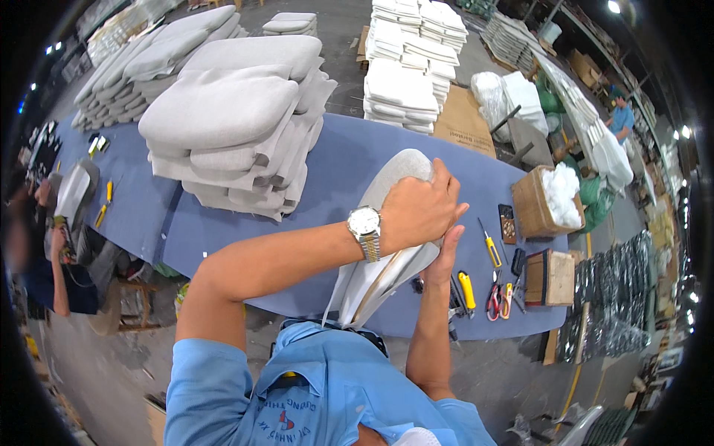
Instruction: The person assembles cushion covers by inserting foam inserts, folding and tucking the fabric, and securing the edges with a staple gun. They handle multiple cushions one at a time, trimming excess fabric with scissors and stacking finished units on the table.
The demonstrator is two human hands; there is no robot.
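A grey fabric-covered cushion (405,165) is tilted up on its edge between my body and the blue-covered table, its pale underside and loose fabric edge facing right. My left hand (418,208), with a watch (364,221) on the wrist, reaches across and is closed over the cushion's far part. Against the cushion's right side, my right hand (445,254) grips the edge. Its fingers are partly hidden behind the left hand. The near end of the cushion rests against my waist.
Stacked grey cushions (223,111) stand at the table's left. On the right lie a yellow screwdriver (491,249), a yellow cutter (466,290), scissors (494,297), a wooden box (550,277) and a carton of white stuffing (535,201). Another person (56,275) works at far left.
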